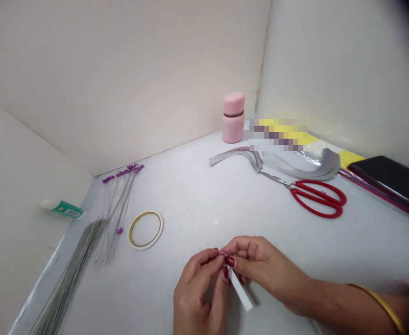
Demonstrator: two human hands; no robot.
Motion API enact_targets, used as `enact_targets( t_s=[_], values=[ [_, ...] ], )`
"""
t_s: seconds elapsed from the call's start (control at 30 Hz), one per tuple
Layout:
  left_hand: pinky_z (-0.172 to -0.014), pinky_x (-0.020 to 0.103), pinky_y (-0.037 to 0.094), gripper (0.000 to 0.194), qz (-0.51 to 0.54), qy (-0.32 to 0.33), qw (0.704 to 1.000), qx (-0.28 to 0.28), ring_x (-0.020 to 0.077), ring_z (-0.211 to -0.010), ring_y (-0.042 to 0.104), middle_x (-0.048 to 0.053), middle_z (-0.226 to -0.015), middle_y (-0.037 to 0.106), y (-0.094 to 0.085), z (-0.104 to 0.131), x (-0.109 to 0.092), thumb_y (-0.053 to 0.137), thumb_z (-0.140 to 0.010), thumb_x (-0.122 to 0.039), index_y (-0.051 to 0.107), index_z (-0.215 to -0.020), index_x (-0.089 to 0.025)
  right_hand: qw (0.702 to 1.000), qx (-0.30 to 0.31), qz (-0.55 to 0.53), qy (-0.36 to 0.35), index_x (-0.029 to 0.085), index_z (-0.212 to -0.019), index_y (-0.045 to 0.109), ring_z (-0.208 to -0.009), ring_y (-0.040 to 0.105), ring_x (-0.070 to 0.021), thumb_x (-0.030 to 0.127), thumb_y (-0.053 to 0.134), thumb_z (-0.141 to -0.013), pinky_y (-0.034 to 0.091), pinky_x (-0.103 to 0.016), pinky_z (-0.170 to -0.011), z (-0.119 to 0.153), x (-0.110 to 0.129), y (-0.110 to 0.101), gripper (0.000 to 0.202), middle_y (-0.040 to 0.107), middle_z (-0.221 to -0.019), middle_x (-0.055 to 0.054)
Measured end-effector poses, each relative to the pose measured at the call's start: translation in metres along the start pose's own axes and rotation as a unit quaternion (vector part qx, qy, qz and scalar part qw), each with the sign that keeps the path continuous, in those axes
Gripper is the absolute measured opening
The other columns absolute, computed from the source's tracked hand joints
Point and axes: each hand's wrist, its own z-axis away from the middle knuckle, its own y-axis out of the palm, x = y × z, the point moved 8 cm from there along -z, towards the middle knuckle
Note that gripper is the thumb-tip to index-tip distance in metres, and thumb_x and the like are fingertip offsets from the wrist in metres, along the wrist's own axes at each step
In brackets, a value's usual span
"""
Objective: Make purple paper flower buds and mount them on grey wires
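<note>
A narrow white strip (240, 291), paper or tape, slants down toward the table edge from between my fingertips. My right hand (265, 267) pinches its upper end between thumb and forefinger. Close against it, my left hand (199, 288) is also closed in a pinch, its thumb lying alongside the strip. Something tiny and pale shows where the fingertips meet, too small to name. A roll of double-sided tape (161, 228) lies flat to the left of my hands. Red-handled scissors (295, 187) rest to the right, beyond my right hand.
Thin wires topped with purple beads (131, 168) and a thick bundle of bare wires (72, 279) lie left. A green-labelled packet (68, 209) is by the left wall. At the back are a pink bottle (233, 121), curved grey strips (253, 156) and a black phone-like object (392, 179).
</note>
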Motion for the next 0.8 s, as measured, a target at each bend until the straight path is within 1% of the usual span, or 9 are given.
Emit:
enact_targets(
  t_s=[0.07, 0.17, 0.27, 0.37, 0.43, 0.5, 0.6, 0.7, 0.8],
  values=[
    [-0.072, 0.026, 0.050, 0.017, 0.060, -0.078, 0.995, -0.012, 0.0177, -0.084, 0.062, 0.007, -0.092, 0.065, -0.001, 0.000, 0.012, 0.057, -0.077, -0.017, 0.069, -0.089, -0.021, 1.000, 0.006, 0.001, 0.002, 0.013, -0.078, 0.061, -0.054, 0.044, -0.0083, 0.038, 0.065, -0.073, 0.034, -0.022, -0.054, 0.000, 0.001, 0.002, 0.027, 0.057, -0.062, 0.001],
    [-0.066, 0.024, 0.051, 0.013, 0.150, -0.208, 0.966, -0.025, 0.0169, -0.076, 0.063, 0.006, -0.084, 0.066, 0.000, 0.002, 0.031, 0.062, -0.075, -0.026, 0.067, -0.085, -0.019, 1.000, 0.023, -0.009, 0.004, 0.013, -0.079, 0.061, -0.058, 0.048, -0.0095, 0.035, 0.063, -0.075, 0.036, -0.023, -0.058, 0.001, 0.002, 0.005, 0.022, 0.061, -0.068, -0.001],
    [-0.065, 0.022, 0.049, 0.017, 0.198, -0.284, 0.938, -0.020, 0.0161, -0.072, 0.062, 0.005, -0.077, 0.069, 0.005, 0.005, 0.039, 0.068, -0.070, -0.030, 0.068, -0.081, -0.017, 0.999, 0.041, -0.013, 0.000, 0.014, -0.080, 0.059, -0.059, 0.050, -0.0101, 0.032, 0.061, -0.077, 0.037, -0.024, -0.058, 0.001, 0.001, 0.007, 0.019, 0.061, -0.069, -0.001],
    [-0.062, 0.021, 0.048, 0.019, 0.236, -0.319, 0.918, -0.001, 0.0141, -0.068, 0.061, 0.004, -0.073, 0.069, 0.011, 0.006, 0.042, 0.070, -0.068, -0.030, 0.068, -0.081, -0.017, 0.999, 0.047, 0.003, -0.018, 0.016, -0.088, 0.052, -0.058, 0.049, -0.0099, 0.029, 0.060, -0.079, 0.036, -0.023, -0.057, 0.000, 0.002, 0.007, 0.017, 0.060, -0.065, 0.001],
    [-0.061, 0.020, 0.047, 0.018, 0.259, -0.328, 0.908, 0.031, 0.0129, -0.065, 0.061, 0.002, -0.070, 0.069, 0.015, 0.006, 0.041, 0.068, -0.070, -0.029, 0.068, -0.084, -0.017, 0.998, 0.044, 0.013, -0.033, 0.018, -0.095, 0.046, -0.058, 0.050, -0.0101, 0.025, 0.058, -0.080, 0.036, -0.023, -0.058, 0.000, 0.004, 0.006, 0.020, 0.059, -0.061, 0.004],
    [-0.062, 0.020, 0.046, 0.016, 0.261, -0.313, 0.910, 0.074, 0.0125, -0.064, 0.061, 0.001, -0.067, 0.067, 0.018, 0.003, 0.037, 0.066, -0.073, -0.028, 0.070, -0.084, -0.017, 0.998, 0.046, 0.015, -0.042, 0.019, -0.098, 0.043, -0.060, 0.051, -0.0103, 0.021, 0.057, -0.081, 0.037, -0.024, -0.060, 0.000, 0.006, 0.007, 0.022, 0.057, -0.059, 0.006],
    [-0.065, 0.020, 0.046, 0.014, 0.253, -0.291, 0.915, 0.121, 0.0134, -0.068, 0.061, 0.002, -0.071, 0.066, 0.019, -0.001, 0.033, 0.064, -0.074, -0.026, 0.071, -0.082, -0.017, 0.998, 0.055, 0.007, -0.043, 0.019, -0.096, 0.042, -0.062, 0.052, -0.0103, 0.020, 0.056, -0.082, 0.038, -0.024, -0.062, 0.000, 0.007, 0.008, 0.019, 0.057, -0.058, 0.006],
    [-0.064, 0.021, 0.046, 0.014, 0.267, -0.303, 0.905, 0.133, 0.0137, -0.068, 0.061, 0.003, -0.074, 0.068, 0.019, -0.001, 0.036, 0.066, -0.073, -0.025, 0.071, -0.082, -0.017, 0.997, 0.058, 0.003, -0.046, 0.018, -0.096, 0.043, -0.061, 0.052, -0.0101, 0.020, 0.056, -0.082, 0.038, -0.024, -0.062, 0.000, 0.008, 0.009, 0.019, 0.057, -0.059, 0.006],
    [-0.062, 0.022, 0.046, 0.013, 0.292, -0.329, 0.891, 0.109, 0.0139, -0.062, 0.062, 0.003, -0.064, 0.069, 0.020, 0.002, 0.040, 0.068, -0.070, -0.026, 0.071, -0.078, -0.016, 0.997, 0.061, 0.001, -0.041, 0.017, -0.096, 0.046, -0.060, 0.053, -0.0098, 0.025, 0.057, -0.081, 0.040, -0.024, -0.061, 0.000, 0.006, 0.009, 0.021, 0.059, -0.063, 0.004]
  ],
)
